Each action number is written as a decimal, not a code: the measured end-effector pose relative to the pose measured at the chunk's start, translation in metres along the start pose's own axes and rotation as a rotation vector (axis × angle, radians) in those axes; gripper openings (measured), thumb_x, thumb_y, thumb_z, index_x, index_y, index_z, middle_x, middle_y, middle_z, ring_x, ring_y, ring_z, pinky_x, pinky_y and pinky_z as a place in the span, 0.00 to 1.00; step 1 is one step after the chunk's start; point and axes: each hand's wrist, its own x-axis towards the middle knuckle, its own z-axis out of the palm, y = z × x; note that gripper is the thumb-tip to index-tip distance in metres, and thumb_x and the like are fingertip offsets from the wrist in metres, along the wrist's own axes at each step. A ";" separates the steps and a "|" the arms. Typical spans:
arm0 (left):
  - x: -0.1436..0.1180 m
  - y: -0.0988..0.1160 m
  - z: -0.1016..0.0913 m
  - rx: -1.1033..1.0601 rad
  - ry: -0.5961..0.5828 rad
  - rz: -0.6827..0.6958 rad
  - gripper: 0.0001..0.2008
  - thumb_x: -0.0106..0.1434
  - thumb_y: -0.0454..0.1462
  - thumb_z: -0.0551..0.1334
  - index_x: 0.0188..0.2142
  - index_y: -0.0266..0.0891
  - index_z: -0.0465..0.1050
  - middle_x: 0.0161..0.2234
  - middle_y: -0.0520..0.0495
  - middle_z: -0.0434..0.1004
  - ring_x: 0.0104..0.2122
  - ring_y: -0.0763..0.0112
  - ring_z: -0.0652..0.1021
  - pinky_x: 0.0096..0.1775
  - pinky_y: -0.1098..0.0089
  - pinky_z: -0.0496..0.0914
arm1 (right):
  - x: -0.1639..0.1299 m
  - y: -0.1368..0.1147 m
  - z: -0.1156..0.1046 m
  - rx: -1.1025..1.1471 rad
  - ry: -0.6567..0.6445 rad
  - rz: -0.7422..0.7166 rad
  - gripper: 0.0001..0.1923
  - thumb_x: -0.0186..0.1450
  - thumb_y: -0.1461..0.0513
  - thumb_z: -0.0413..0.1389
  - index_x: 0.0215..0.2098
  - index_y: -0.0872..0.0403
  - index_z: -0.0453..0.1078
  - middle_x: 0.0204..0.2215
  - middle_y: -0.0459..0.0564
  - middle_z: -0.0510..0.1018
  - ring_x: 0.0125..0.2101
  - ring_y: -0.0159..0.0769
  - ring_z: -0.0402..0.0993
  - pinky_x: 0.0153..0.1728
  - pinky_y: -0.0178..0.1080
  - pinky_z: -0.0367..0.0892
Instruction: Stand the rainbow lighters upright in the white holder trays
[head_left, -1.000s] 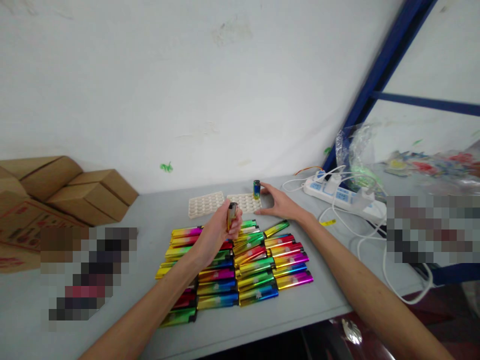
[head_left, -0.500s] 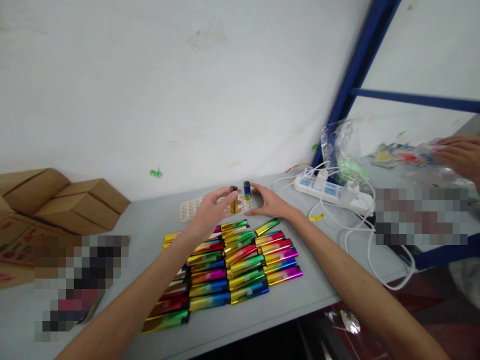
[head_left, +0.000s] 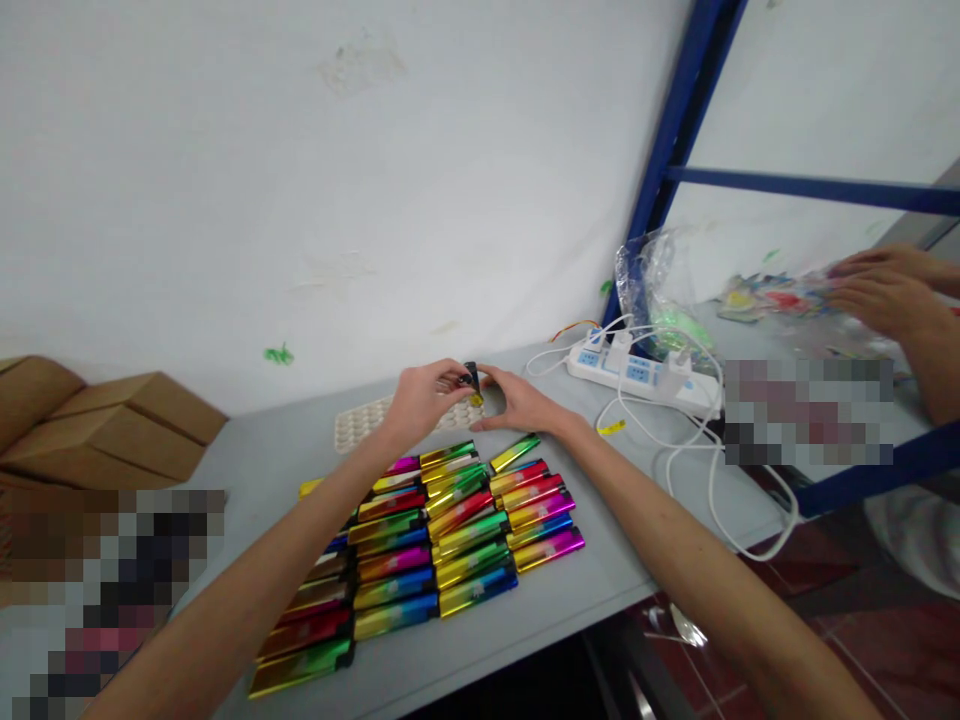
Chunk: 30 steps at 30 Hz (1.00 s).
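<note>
A lighter (head_left: 472,377), roughly upright, is pinched by the left hand (head_left: 424,397) at the white tray's (head_left: 453,416) right end. The right hand (head_left: 523,402) is held open just beside.

there are more than twenty lighters (head_left: 474,564); one power strip (head_left: 639,372); the wearer's two hands (head_left: 421,398) (head_left: 526,402).

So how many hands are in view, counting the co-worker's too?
4: the wearer's left hand and right hand, close together by a lighter, mid-picture; and a co-worker's two hands, one partly behind the other, far right at the plastic packaging. No others show.
</note>
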 end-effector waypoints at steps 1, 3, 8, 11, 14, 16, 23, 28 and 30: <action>0.001 0.001 -0.002 0.042 -0.034 0.021 0.11 0.59 0.40 0.68 0.40 0.38 0.78 0.35 0.45 0.85 0.35 0.62 0.83 0.44 0.62 0.77 | 0.000 -0.001 0.000 0.000 0.001 0.002 0.50 0.53 0.53 0.72 0.67 0.56 0.57 0.55 0.62 0.75 0.52 0.51 0.74 0.55 0.53 0.68; 0.004 0.004 -0.004 0.113 -0.082 0.051 0.10 0.60 0.38 0.67 0.41 0.39 0.78 0.36 0.45 0.85 0.35 0.62 0.83 0.44 0.63 0.76 | 0.000 -0.001 0.000 0.002 0.002 0.008 0.50 0.53 0.52 0.72 0.67 0.56 0.57 0.56 0.62 0.74 0.52 0.51 0.74 0.55 0.53 0.67; 0.009 0.009 -0.003 0.224 -0.164 0.062 0.10 0.62 0.37 0.64 0.43 0.39 0.77 0.35 0.45 0.84 0.35 0.61 0.83 0.42 0.65 0.75 | -0.001 0.001 0.000 0.028 0.000 0.007 0.51 0.53 0.53 0.72 0.68 0.56 0.56 0.57 0.62 0.74 0.54 0.50 0.73 0.57 0.52 0.66; 0.011 0.011 0.000 0.246 -0.173 0.070 0.11 0.62 0.38 0.63 0.44 0.41 0.77 0.35 0.45 0.84 0.35 0.61 0.83 0.41 0.65 0.74 | -0.001 0.000 -0.001 0.039 0.000 0.012 0.50 0.53 0.54 0.72 0.68 0.56 0.56 0.56 0.61 0.74 0.53 0.51 0.73 0.57 0.53 0.66; 0.012 0.011 0.002 0.250 -0.162 0.093 0.16 0.63 0.37 0.62 0.51 0.42 0.74 0.35 0.46 0.83 0.36 0.60 0.82 0.41 0.65 0.72 | 0.000 -0.003 -0.002 0.043 -0.004 0.015 0.50 0.54 0.55 0.72 0.68 0.56 0.56 0.56 0.62 0.75 0.52 0.51 0.74 0.56 0.53 0.67; 0.010 0.009 0.002 0.243 -0.173 0.096 0.20 0.64 0.36 0.62 0.55 0.44 0.72 0.35 0.47 0.82 0.36 0.60 0.81 0.41 0.66 0.71 | 0.000 -0.004 -0.003 0.047 -0.009 0.015 0.50 0.54 0.55 0.71 0.68 0.56 0.55 0.55 0.61 0.75 0.51 0.50 0.74 0.55 0.52 0.67; -0.025 0.032 0.004 0.377 0.065 0.091 0.18 0.66 0.40 0.63 0.55 0.43 0.72 0.39 0.44 0.76 0.39 0.60 0.77 0.47 0.62 0.69 | -0.001 0.004 0.001 0.029 0.014 0.008 0.50 0.54 0.53 0.71 0.68 0.56 0.55 0.57 0.63 0.73 0.53 0.51 0.73 0.57 0.52 0.66; -0.050 0.059 0.033 0.450 -0.245 0.093 0.10 0.68 0.42 0.62 0.39 0.38 0.78 0.40 0.38 0.80 0.43 0.52 0.78 0.49 0.55 0.70 | -0.001 0.006 0.000 0.020 -0.013 0.001 0.49 0.54 0.60 0.70 0.68 0.63 0.55 0.53 0.64 0.75 0.52 0.51 0.73 0.56 0.50 0.66; -0.051 0.062 0.044 0.497 -0.323 0.105 0.11 0.69 0.41 0.61 0.42 0.36 0.78 0.45 0.36 0.81 0.47 0.49 0.77 0.52 0.53 0.69 | -0.001 0.005 0.000 0.022 -0.013 0.005 0.46 0.55 0.61 0.68 0.68 0.61 0.55 0.54 0.63 0.75 0.52 0.49 0.73 0.57 0.50 0.66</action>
